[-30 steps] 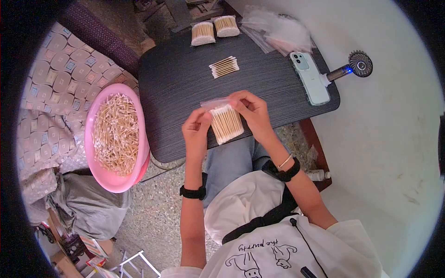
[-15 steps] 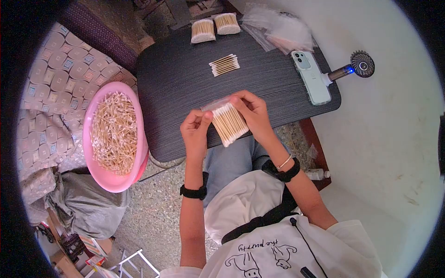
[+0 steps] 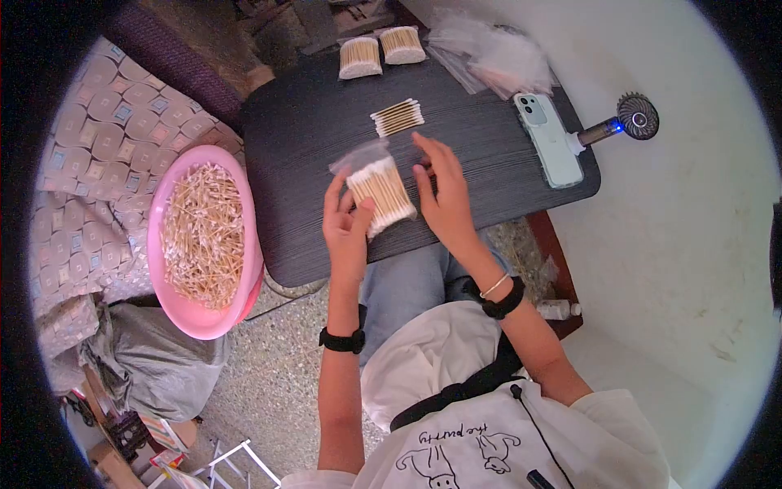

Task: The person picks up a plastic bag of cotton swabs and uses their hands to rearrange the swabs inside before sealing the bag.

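A clear plastic bag of cotton swabs (image 3: 383,196) is held over the near edge of the dark table, its loose upper flap pointing away from me. My left hand (image 3: 349,228) grips the bag by its left side, thumb in front. My right hand (image 3: 442,191) is off the bag, just to its right, with fingers apart and nothing in them. Beyond the hands lies a small loose row of cotton swabs (image 3: 397,118) on the table. Two filled bags of swabs, a left one (image 3: 361,59) and a right one (image 3: 402,46), sit at the far edge.
A pink basin (image 3: 204,322) full of loose swabs stands left of the table (image 3: 301,179). Empty clear bags (image 3: 497,53) are heaped at the far right. Near them lie a phone (image 3: 547,138) and a small fan (image 3: 637,116). A wall (image 3: 676,244) borders the right side.
My right hand has let go of the bag and opened to its right. The bag has shifted slightly left in my left hand, whose hold has moved down its side.
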`<state>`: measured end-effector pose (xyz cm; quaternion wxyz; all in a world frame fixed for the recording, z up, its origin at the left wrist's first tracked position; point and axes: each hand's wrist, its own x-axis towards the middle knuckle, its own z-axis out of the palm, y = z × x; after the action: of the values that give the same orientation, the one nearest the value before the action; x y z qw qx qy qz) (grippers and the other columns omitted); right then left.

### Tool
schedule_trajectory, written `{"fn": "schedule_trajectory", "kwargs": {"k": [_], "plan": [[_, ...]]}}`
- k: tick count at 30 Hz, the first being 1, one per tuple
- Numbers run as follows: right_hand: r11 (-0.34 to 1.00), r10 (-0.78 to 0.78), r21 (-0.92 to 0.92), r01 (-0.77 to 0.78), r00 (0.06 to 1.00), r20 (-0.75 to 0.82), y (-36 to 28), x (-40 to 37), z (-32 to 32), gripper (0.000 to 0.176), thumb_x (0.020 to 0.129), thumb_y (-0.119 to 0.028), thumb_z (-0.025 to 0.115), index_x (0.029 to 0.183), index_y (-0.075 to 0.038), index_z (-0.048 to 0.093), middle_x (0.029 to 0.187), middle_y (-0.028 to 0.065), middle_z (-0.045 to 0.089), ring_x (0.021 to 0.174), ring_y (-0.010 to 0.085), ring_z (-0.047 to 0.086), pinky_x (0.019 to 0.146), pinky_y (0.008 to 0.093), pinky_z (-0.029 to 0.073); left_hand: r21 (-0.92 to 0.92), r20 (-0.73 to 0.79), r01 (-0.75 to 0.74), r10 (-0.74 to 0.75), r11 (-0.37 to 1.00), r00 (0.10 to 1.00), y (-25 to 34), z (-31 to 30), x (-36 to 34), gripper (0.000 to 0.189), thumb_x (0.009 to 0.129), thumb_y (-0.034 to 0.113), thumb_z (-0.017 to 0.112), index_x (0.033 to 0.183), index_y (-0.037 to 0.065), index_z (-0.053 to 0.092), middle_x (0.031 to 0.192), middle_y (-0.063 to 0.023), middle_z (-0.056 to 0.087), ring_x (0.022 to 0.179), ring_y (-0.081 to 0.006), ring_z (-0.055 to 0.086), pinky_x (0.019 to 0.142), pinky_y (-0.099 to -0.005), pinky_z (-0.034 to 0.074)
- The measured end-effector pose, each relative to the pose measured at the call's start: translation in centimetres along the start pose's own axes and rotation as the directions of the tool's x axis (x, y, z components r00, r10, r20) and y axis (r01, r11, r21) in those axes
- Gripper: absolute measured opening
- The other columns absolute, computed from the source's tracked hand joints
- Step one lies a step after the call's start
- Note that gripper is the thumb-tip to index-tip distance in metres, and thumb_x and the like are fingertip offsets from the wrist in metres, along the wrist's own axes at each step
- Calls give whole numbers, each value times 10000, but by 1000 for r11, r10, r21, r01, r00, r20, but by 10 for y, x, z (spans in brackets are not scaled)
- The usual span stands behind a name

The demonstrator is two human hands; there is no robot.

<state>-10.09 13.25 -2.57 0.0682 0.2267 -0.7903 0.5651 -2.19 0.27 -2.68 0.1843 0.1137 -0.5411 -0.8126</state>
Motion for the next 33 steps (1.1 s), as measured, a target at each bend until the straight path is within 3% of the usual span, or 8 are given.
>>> {"fn": "schedule_trajectory", "kwargs": {"k": [2,5,11,17,23,26,29,33], "plan": [[886,-210,-413,211,976,48,7,7,3,429,845,-48,534,1266,-16,461,1281,138,477,1162,310,447,955,395,390,-61,-56,-27,24,998,998,-4,-4,1,500,901,15,514,1362,-7,323,1230,-149,541,1088,-184,549,915,-289,457],[742,-235,-611,276,961,148,11,13,9,505,809,-61,554,1299,-20,439,1354,112,426,1247,347,360,1016,466,323,-116,-117,-66,52,991,992,-9,-8,4,471,914,15,488,1356,-19,329,1257,-152,517,1121,-180,528,934,-290,448],[697,-258,-656,291,955,149,17,21,16,546,801,-32,562,1331,-57,434,1360,93,440,1262,339,364,1036,472,310,-67,-134,-85,76,994,988,-10,-8,5,442,924,62,485,1330,-37,342,1257,-160,507,1099,-234,560,919,-352,490],[749,-257,-604,274,959,117,21,20,13,448,762,16,570,1206,-35,546,1190,101,525,1171,315,437,1017,461,339,-59,-130,-72,64,996,989,-7,-5,4,430,919,52,493,1320,-33,361,1244,-157,520,1092,-211,562,912,-328,489],[807,-303,-509,300,950,79,28,22,5,256,729,-20,641,985,-22,640,1064,72,567,1053,281,496,922,414,399,-33,-104,-69,65,997,992,-4,-3,4,419,919,49,497,1312,-32,380,1235,-151,532,1073,-179,566,905,-296,483],[862,-264,-427,274,961,84,26,20,-1,180,738,-86,607,904,-19,625,1015,78,569,1040,275,498,895,401,410,-18,-105,-74,71,997,992,-5,-3,4,416,920,56,501,1310,-32,385,1233,-145,535,1074,-175,564,904,-291,480],[803,-337,-494,334,938,87,23,25,-5,152,742,-96,618,876,-26,607,981,79,568,1008,270,503,859,394,411,-13,-89,-79,77,997,993,-5,-3,4,425,916,55,507,1314,-31,384,1238,-140,533,1083,-176,558,911,-291,473],[785,-313,-526,328,942,121,24,25,-9,139,775,-122,618,877,-35,585,945,82,570,981,266,508,816,379,409,36,-79,-93,96,995,992,-5,-2,3,468,888,7,520,1333,-18,378,1255,-138,515,1102,-173,536,933,-292,439]]}}
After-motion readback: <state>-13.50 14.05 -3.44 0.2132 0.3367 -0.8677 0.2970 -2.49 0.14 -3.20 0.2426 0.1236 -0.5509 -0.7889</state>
